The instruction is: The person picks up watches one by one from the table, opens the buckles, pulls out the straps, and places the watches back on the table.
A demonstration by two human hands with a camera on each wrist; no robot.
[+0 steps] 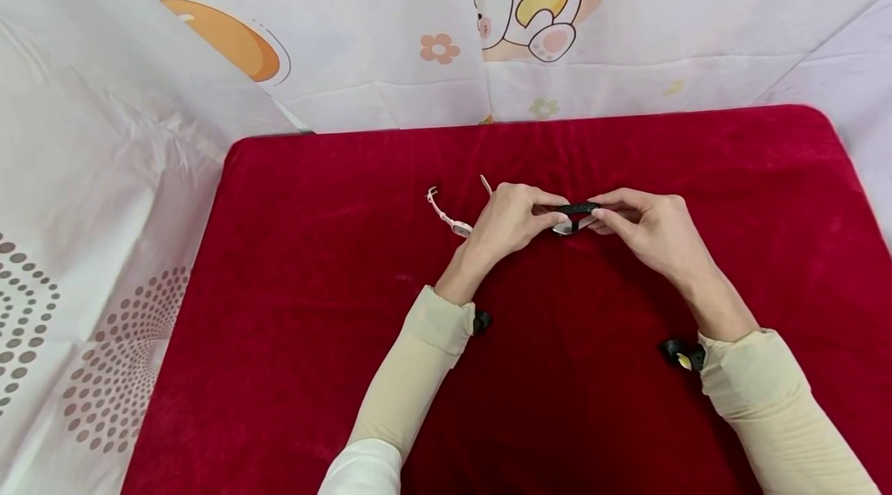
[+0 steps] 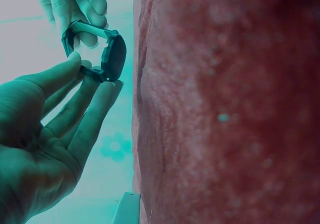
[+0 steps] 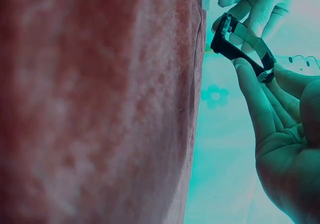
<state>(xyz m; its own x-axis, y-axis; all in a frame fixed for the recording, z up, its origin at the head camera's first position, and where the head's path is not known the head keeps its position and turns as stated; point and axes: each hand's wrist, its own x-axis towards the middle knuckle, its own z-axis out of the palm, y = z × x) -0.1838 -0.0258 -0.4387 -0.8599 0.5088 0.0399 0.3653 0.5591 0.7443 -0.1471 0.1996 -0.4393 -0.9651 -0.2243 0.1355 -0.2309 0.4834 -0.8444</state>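
A wristwatch with a black strap (image 1: 580, 208) is held between both hands over the red cloth, its strap bent into a loop. My left hand (image 1: 512, 218) pinches the watch-case side between thumb and fingers. On the other side, my right hand (image 1: 648, 228) pinches the strap. In the left wrist view the round dark watch case (image 2: 116, 58) faces right, with the left fingertips right at its lower edge. The right wrist view shows the strap loop (image 3: 242, 49) with the right thumb and fingers at its lower end.
A pink watch (image 1: 449, 218) lies on the red cloth (image 1: 313, 286) just left of my left hand, which partly covers it. White curtains with cartoon prints (image 1: 383, 30) stand behind the table's far edge and along its left side. Dark wrist-camera pieces show at both cuffs.
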